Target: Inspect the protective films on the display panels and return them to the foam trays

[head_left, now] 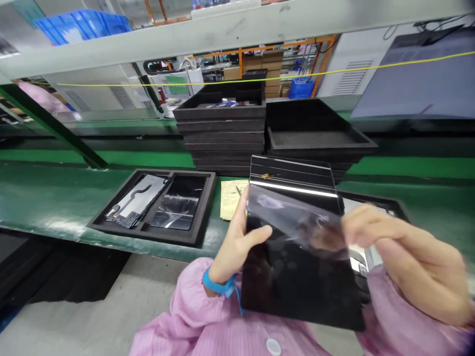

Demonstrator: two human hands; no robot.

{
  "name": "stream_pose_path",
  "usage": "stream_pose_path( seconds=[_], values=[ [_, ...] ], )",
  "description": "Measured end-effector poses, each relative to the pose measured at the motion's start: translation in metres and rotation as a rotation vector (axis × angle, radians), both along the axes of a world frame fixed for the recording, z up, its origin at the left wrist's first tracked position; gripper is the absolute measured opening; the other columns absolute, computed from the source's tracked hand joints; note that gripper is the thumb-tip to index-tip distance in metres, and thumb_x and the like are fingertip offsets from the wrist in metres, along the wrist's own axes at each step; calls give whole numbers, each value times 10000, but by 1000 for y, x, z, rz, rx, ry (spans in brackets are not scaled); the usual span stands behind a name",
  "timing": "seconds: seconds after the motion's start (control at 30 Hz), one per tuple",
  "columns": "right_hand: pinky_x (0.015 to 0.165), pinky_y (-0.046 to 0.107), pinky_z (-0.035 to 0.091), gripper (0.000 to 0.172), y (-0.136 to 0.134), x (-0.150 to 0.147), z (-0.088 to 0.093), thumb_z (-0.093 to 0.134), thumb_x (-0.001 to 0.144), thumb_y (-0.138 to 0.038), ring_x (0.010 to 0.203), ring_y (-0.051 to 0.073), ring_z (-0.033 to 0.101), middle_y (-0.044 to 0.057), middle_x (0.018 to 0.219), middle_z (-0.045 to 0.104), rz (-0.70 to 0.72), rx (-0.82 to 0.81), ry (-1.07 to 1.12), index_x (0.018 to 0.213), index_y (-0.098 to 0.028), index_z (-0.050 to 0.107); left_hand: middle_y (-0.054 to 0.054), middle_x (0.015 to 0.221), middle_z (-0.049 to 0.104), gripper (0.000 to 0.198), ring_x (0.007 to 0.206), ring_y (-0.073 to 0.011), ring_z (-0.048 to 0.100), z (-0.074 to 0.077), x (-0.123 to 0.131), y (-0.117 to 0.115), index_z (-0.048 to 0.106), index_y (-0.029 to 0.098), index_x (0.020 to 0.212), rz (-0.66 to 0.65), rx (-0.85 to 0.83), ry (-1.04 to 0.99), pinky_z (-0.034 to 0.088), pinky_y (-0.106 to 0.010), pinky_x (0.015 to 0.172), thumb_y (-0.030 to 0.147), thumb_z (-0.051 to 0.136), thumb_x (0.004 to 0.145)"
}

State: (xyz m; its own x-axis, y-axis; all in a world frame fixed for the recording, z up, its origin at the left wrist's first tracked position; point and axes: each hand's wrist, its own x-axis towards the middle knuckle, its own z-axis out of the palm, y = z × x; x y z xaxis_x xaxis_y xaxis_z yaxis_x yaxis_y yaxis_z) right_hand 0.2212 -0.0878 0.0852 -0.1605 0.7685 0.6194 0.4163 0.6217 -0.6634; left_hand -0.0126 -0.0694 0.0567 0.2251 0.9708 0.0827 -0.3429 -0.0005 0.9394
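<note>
My left hand grips a black tablet screen panel by its left edge, thumb lying over the front. The panel is tilted in front of my chest. Across its upper part stretches a clear plastic film, wrinkled and partly off the surface. My right hand, somewhat blurred, pinches the film at the panel's right edge. Just beyond the held panel another glossy dark screen panel shows its top; what supports it is hidden.
To the left lies a black foam tray with screen panels in two compartments. A yellow notepad with a pen sits beside it. Behind stand stacked black trays and another tray. A shelf beam crosses overhead.
</note>
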Motion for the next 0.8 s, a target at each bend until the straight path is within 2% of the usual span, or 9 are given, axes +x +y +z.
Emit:
stream_pose_path(
  seconds=[0.07,0.13,0.2,0.27,0.37,0.47,0.57,0.67,0.8],
  values=[
    [733,216,587,437,5,-1,12,437,951,-210,901,125,666,-9,993,682,360,-95,-166,1339,-407,485,15,1549,365,769,1455,-258,278,-4,-2,9,393,281,1448,-14,-66,-12,207,-369,1207,205,707,751],
    [998,270,500,585,19,2,26,389,961,-156,1212,128,537,10,1329,543,608,-137,-336,1493,-368,270,1,1483,469,645,1406,-260,377,-4,-2,17,482,247,1393,-46,-120,-53,269,-376,1184,213,670,777],
    [1161,400,295,522,39,8,37,403,950,-176,1419,182,238,-12,1502,320,744,-109,-496,1447,-336,390,-2,1394,569,504,1337,-244,479,-3,-1,22,559,227,1328,-55,-157,-87,337,-367,1150,237,614,826],
    [1181,446,214,363,55,12,43,469,939,-230,1450,214,96,-28,1526,265,787,-109,-615,1275,-288,595,13,1350,606,415,1312,-220,509,-2,-1,27,612,235,1270,-36,-164,-90,369,-339,1130,258,581,857],
    [1149,407,323,153,65,9,44,583,913,-286,1424,224,241,17,1389,485,654,-35,-629,865,-204,703,41,1410,546,395,1362,-191,448,-3,-3,33,618,257,1261,29,-123,-50,344,-300,1149,272,572,870],
    [1110,462,357,246,65,-7,37,634,870,-230,1301,257,447,33,1103,663,232,243,-402,636,-179,577,57,1441,508,402,1406,-175,377,-4,-4,39,603,258,1281,137,-79,-8,290,-282,1179,273,553,883],
    [1087,513,331,290,69,-23,31,639,836,-179,1220,270,499,25,1040,676,-88,280,-71,580,-171,502,74,1417,534,402,1417,-170,355,0,-5,45,582,265,1307,203,-27,-2,271,-282,1189,299,491,917],
    [1016,463,395,272,77,-33,30,649,815,-170,1108,241,562,23,1002,680,-81,170,126,575,-167,520,78,1377,573,379,1433,-181,322,4,-11,54,635,246,1245,285,19,135,219,-304,1213,240,470,904],
    [867,389,451,281,85,-39,35,655,789,-153,940,212,618,27,899,684,-64,110,202,546,-162,515,44,1306,635,380,1428,-196,334,5,-22,69,658,219,1208,328,-19,275,200,-355,1225,176,488,871]
  ],
)
